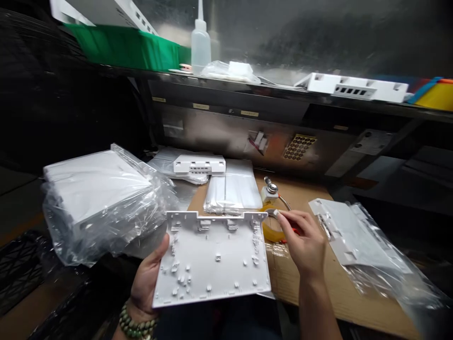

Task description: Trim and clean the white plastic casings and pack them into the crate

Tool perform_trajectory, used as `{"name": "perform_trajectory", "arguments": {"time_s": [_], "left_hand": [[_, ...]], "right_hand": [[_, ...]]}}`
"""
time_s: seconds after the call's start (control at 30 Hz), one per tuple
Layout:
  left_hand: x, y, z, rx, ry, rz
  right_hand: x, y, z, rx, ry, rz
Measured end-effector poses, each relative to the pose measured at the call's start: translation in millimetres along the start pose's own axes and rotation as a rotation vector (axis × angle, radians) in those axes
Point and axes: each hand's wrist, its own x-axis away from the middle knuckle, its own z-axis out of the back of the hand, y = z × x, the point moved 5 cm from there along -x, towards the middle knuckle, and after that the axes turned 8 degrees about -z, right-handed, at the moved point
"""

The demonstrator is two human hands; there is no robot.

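Gripping the white panel [226, 248] by its left edge, left hand [146, 278]; right hand [306, 240] pinches a small white piece [276, 213] beside the panel's far-right corner!

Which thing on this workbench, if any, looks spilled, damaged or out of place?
Nothing looks spilled or clearly damaged. Only the white panel at right looks slightly odd: it lies askew, partly covered by crumpled clear plastic that trails off the cardboard.
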Motion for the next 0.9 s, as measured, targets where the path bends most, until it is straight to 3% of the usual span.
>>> {"name": "perform_trajectory", "arguments": {"time_s": [0.07, 0.17, 0.27, 0.33, 0.53, 0.8, 0.9], "left_hand": [[-6, -3, 1.4, -0.086, 0.136, -0.076], [-12, -13, 2.7, -0.194, 0.357, -0.185], [-18, -29, -2.1, -0.243, 0.446, -0.172], [-21, -36, -5.1, -0.262, 0.471, -0.188], [-23, -44, -3.0, -0.212, 0.516, -0.194], [-31, -49, -4.7, -0.245, 0.462, -0.212], [-27, -39, -2.1, -0.242, 0.457, -0.222]], "right_hand": [[-1, -18, -3, -0.047, 0.016, 0.044], [6, -68, -23, -0.132, -0.08, 0.181], [16, -111, -48, -0.238, -0.164, 0.278], [21, -124, -61, -0.304, -0.192, 0.3], [25, -117, -71, -0.322, -0.176, 0.288], [27, -119, -72, -0.287, -0.161, 0.317], [20, -101, -66, -0.212, -0.161, 0.311]]}}
